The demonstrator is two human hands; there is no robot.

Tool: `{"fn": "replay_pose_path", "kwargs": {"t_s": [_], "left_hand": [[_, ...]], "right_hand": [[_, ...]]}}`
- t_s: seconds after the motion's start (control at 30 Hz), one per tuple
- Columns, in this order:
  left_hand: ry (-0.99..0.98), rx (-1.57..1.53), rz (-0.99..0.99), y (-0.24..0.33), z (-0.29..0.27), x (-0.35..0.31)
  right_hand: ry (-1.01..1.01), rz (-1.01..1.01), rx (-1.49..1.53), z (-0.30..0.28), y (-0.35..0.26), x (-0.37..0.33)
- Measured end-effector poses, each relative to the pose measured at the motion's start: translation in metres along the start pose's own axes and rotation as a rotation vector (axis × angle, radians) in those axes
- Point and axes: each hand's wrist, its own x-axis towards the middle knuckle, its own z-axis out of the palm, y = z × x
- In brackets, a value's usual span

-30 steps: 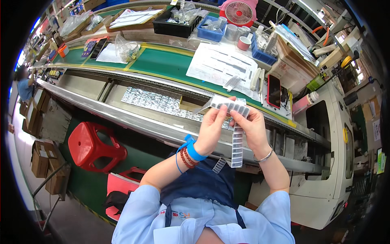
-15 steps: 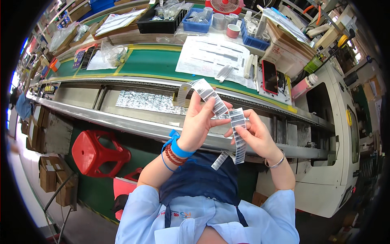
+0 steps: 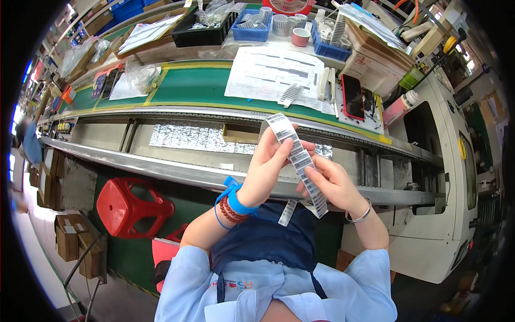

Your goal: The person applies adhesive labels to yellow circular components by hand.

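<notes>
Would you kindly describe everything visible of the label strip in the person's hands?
The label strip is a long, narrow band that looks like thin paper, white with rows of dark printing. It slants from upper left to lower right, its upper end curling back. The left hand and right hand hold it, each with its thumb on the printed face. Whether it is one piece or two overlapping is unclear.

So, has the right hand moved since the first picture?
Yes. Judged against the red phone, the right hand now sits lower in the view, farther from the phone and nearer the apron.
</notes>
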Motion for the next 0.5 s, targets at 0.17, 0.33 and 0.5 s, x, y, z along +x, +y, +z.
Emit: {"fn": "replay_pose_path", "kwargs": {"t_s": [0.17, 0.33, 0.5], "left_hand": [[-0.041, 0.086, 0.035, -0.007, 0.004, 0.009], [0.024, 0.152, 0.012, -0.014, 0.008, 0.021], [0.077, 0.182, 0.094, -0.019, 0.024, 0.033]], "right_hand": [[0.055, 0.001, 0.07, -0.004, 0.007, 0.004], [0.096, -0.096, 0.19, -0.009, 0.02, 0.015], [0.031, -0.135, -0.067, -0.032, 0.022, 0.004]]}}
